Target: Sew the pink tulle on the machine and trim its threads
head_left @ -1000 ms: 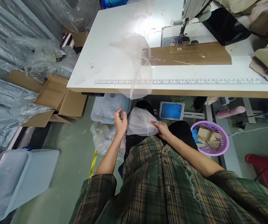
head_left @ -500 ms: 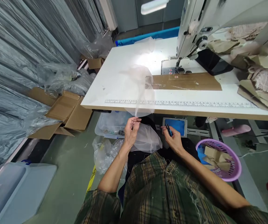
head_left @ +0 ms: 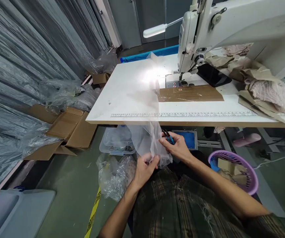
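Sheer pale fabric [head_left: 142,137] runs from the white sewing table [head_left: 129,96] over its front edge and down to my lap. My left hand [head_left: 144,170] pinches a fold of it low down, thumb against fingers. Closed around small blue-and-black thread snips [head_left: 169,136], my right hand [head_left: 178,147] is just right of the hanging fabric. Its thumb and fingertip meet the fabric's edge; whether they grip it I cannot tell. The snips' dark blades point up and left, below the table edge.
A sewing machine [head_left: 188,43] stands over brown card [head_left: 192,93] taped to the table. A black phone [head_left: 214,75] and fabric pieces [head_left: 268,89] lie right. Below are a purple basket [head_left: 253,175], a clear plastic box [head_left: 117,138] and, left, an open carton [head_left: 79,130].
My left hand has moved down and slightly right along the fabric, towards my lap. My right hand has come left to the fabric with the snips. The camera view has shifted.
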Demonstrator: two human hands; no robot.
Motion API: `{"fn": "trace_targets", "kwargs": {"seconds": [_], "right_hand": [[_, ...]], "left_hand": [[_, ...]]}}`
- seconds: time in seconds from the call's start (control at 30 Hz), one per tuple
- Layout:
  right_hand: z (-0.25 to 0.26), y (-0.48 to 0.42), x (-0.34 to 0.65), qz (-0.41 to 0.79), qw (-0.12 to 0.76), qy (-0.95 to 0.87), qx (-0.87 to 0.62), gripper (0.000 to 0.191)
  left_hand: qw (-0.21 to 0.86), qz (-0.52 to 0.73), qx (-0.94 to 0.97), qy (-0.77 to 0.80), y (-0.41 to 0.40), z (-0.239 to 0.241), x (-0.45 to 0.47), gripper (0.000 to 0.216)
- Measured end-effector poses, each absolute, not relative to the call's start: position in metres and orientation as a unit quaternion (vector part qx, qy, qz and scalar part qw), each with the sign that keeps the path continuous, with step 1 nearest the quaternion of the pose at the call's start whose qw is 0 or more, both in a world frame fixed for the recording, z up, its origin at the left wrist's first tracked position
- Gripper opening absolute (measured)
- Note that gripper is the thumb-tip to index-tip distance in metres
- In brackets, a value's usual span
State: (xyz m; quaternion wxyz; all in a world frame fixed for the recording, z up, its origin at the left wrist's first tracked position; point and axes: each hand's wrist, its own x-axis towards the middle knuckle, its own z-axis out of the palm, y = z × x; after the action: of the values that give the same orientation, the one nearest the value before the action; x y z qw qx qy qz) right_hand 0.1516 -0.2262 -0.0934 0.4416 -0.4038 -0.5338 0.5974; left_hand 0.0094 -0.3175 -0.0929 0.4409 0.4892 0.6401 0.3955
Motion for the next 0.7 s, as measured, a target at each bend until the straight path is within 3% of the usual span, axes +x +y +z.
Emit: {"fn": "trace_targets", "kwargs": {"seconds": [0.1, 0.17, 0.27, 0.37, 0.57, 0.7], "right_hand": [[-0.098, -0.239, 0.153, 0.558, 0.437, -0.578, -0.405, 0.036], [-0.099, -0.246, 0.158, 0.525, 0.428, -0.618, -0.398, 0.031], [-0.097, -0.257, 0.168, 0.516, 0.382, -0.683, -0.347, 0.021], [-0.091, -0.268, 0.175, 0.542, 0.33, -0.721, -0.278, 0.015], [-0.085, -0.276, 0.178, 0.546, 0.285, -0.755, -0.224, 0.016], [-0.085, -0.273, 0.185, 0.537, 0.274, -0.761, -0.24, 0.017]], "left_hand": [[0.489, 0.393, 0.457, 0.631, -0.34, -0.112, 0.009, 0.042], [0.47, 0.458, 0.408, 0.635, -0.346, -0.121, 0.003, 0.044], [0.309, 0.564, 0.386, 0.661, -0.341, -0.121, -0.012, 0.056], [0.228, 0.54, 0.533, 0.61, -0.324, -0.109, -0.023, 0.047], [0.456, 0.482, 0.627, 0.407, -0.288, -0.102, -0.009, 0.049], [0.536, 0.495, 0.545, 0.412, -0.293, -0.105, -0.005, 0.04]]}}
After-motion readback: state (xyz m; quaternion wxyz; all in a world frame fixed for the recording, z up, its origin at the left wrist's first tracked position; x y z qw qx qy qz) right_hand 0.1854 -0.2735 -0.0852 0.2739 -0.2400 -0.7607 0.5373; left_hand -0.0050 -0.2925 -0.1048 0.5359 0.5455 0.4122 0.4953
